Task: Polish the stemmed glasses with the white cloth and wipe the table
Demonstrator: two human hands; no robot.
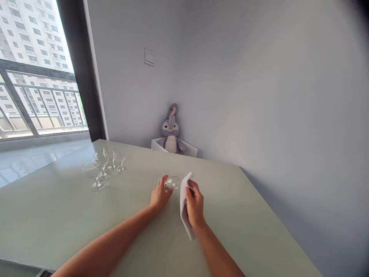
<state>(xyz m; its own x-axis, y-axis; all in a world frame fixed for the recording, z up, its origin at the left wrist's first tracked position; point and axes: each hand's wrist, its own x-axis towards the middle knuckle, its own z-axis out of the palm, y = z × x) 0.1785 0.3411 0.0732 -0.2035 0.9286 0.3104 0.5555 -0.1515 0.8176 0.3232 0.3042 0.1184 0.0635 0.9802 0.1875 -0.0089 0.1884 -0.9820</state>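
Note:
A clear stemmed glass (174, 182) is tipped on its side just above or on the pale green table, its one end pointing right. My left hand (160, 195) is closed around the glass, fingers over the top and thumb below. Just to the right, my right hand (195, 201) pinches a folded white cloth (183, 206) between thumb and fingers. The cloth hangs upright beside the glass, apart from it. Part of the glass is hidden behind my left fingers.
Several clear stemmed glasses (98, 185) stand upright in a group at the left of the table (138, 246). Behind the far edge, a plush rabbit (171, 134) sits in a white perforated basket (190, 151). Walls run behind and right; a window (37, 69) is at left.

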